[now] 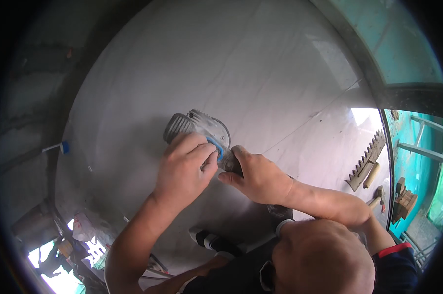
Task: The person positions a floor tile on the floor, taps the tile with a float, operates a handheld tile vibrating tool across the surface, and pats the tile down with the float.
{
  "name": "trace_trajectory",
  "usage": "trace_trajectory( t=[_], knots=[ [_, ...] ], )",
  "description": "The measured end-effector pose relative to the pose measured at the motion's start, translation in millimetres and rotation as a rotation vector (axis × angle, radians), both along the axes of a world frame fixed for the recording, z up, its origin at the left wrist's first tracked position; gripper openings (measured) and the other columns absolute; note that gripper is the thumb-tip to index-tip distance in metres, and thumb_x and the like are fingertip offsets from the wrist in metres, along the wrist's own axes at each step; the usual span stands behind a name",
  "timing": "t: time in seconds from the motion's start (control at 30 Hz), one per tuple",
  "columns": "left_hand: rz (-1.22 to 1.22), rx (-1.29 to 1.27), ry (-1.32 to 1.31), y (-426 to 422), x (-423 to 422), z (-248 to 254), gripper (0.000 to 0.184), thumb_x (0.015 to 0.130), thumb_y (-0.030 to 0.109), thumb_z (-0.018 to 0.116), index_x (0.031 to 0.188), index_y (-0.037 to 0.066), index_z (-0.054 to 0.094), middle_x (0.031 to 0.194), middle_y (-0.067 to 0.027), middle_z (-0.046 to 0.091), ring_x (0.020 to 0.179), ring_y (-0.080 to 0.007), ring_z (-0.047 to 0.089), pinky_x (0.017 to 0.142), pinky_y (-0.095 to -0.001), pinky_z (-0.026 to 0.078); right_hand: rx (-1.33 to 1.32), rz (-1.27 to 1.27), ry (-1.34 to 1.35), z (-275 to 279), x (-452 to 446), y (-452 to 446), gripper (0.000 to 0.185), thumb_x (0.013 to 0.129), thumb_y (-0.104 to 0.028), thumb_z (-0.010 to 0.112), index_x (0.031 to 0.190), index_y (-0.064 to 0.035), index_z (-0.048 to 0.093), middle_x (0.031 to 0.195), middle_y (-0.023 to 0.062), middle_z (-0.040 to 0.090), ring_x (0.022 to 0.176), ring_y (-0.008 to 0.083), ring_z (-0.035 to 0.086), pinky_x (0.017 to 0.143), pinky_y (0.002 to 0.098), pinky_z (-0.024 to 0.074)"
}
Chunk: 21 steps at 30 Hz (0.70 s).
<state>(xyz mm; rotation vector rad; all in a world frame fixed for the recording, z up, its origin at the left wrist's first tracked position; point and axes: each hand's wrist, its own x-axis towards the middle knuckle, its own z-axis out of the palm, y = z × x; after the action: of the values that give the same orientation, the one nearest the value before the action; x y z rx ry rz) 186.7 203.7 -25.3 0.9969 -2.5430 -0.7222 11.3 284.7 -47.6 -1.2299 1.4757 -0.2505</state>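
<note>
The left hand is curling its thumb and fingers closed on a curved blue part of a dusty power tool. The right hand is grasping the tool's dark grip, its thumb and index finger lying on either side. The power tool is occupying the middle of the view, its ribbed grey end projecting beyond the left knuckles; whether it is touching the surface below cannot be told. Beneath both hands, a broad, pale grey surface is spreading outward, a thin line running obliquely across its right half. A dark shoe is showing below the hands. Farther right, a toothed metal blade is lying just beside a wooden handle, with a hammer resting near them. Beyond the right edge, brown blocks are lying together, and a ladder-like frame is standing out against turquoise. At the far left, a small blue object is sitting near the surface's margin.
</note>
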Motion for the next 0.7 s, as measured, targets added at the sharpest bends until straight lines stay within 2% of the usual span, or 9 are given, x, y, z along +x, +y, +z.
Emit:
trace_trajectory(
  t=[0.1, 0.2, 0.3, 0.5, 0.7],
  knots=[
    [0.034, 0.024, 0.046, -0.7, 5.8, -10.7, 0.016, 0.072, -0.004, 0.072, 0.087, 0.002, 0.068, 0.088, -0.008, 0.065, 0.08, -0.0262, 0.064, 0.07, -0.0356, 0.052, 0.076, 0.031, -0.024, 2.0, 0.7, -4.0, 0.05, 0.094, -0.039, 0.063, 0.114, 0.0035, 0.047, 0.094, 0.0265, 0.068, 0.094, 0.0454, 0.066, 0.083, 0.0508, 0.0526],
    [0.043, 0.06, 0.066, -1.8, 7.6, -13.2, 0.016, 0.072, -0.005, 0.072, 0.087, 0.001, 0.069, 0.089, -0.0085, 0.066, 0.079, -0.0256, 0.065, 0.07, -0.0344, 0.053, 0.11, 0.051, -0.018, 4.5, 0.8, -6.5, 0.048, 0.095, -0.038, 0.063, 0.114, 0.0034, 0.047, 0.096, 0.0263, 0.068, 0.095, 0.0453, 0.066, 0.084, 0.0507, 0.0523],
    [0.046, 0.102, 0.07, -2.4, 9.5, -13.1, 0.017, 0.072, -0.005, 0.073, 0.087, 0.001, 0.069, 0.089, -0.0087, 0.066, 0.08, -0.0252, 0.066, 0.071, -0.0339, 0.053, 0.068, 0.012, 0.005, 1.9, 3.9, -4.3, 0.05, 0.093, -0.038, 0.067, 0.112, 0.005, 0.049, 0.083, 0.0264, 0.067, 0.086, 0.0456, 0.067, 0.077, 0.05, 0.0522],
    [0.071, 0.137, 0.075, 0.4, 9.7, -12.8, 0.018, 0.071, -0.004, 0.073, 0.087, 0.001, 0.069, 0.089, -0.0086, 0.066, 0.081, -0.0253, 0.066, 0.072, -0.0344, 0.053, 0.063, 0.026, 0.027, -1.1, 3.9, -4.1, 0.049, 0.093, -0.038, 0.067, 0.111, 0.0042, 0.049, 0.085, 0.0264, 0.067, 0.087, 0.0458, 0.067, 0.078, 0.0506, 0.0522],
    [0.015, -0.082, 0.062, 3.1, 11.0, -24.6, 0.018, 0.071, -0.005, 0.074, 0.086, 0.003, 0.068, 0.09, -0.0078, 0.066, 0.082, -0.026, 0.065, 0.072, -0.036, 0.054, 0.073, 0.018, 0.003, -0.3, 5.4, -4.8, 0.049, 0.093, -0.038, 0.067, 0.111, 0.0039, 0.05, 0.086, 0.0259, 0.068, 0.088, 0.0457, 0.067, 0.078, 0.0506, 0.0521]
  ],
)
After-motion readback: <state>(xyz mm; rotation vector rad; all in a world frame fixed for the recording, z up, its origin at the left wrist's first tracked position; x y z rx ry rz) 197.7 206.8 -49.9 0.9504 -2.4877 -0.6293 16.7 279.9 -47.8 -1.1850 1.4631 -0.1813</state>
